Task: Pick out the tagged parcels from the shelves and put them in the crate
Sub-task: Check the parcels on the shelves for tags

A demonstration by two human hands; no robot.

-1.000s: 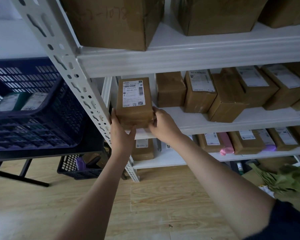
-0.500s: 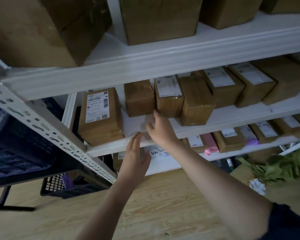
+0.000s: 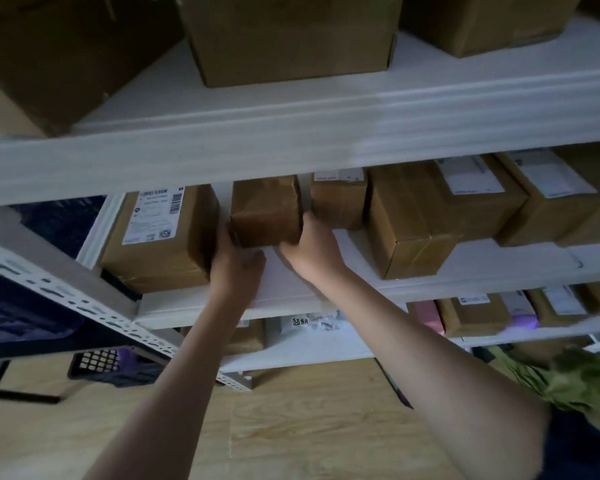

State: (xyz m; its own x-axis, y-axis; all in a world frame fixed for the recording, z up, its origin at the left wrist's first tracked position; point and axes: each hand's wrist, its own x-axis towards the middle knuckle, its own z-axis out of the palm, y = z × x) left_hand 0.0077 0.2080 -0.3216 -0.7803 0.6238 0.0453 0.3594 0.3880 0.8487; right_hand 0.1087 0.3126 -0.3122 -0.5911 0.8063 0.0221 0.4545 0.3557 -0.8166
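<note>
Your left hand (image 3: pixel 234 268) and right hand (image 3: pixel 310 252) clasp a small brown parcel (image 3: pixel 265 211) from either side, fingers curled round its lower corners. It sits on the middle shelf (image 3: pixel 430 289), between the labelled parcel (image 3: pixel 160 233) at left and further boxes (image 3: pixel 416 220) at right.

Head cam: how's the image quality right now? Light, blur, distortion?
Head view: dim overall, upper cartons nearly black; a brighter patch on the shelf edge. Motion blur smears the slotted upright and green fabric. Wide-angle bends the shelves. Left hand and right hand on the unlabelled parcel read softly.
</note>
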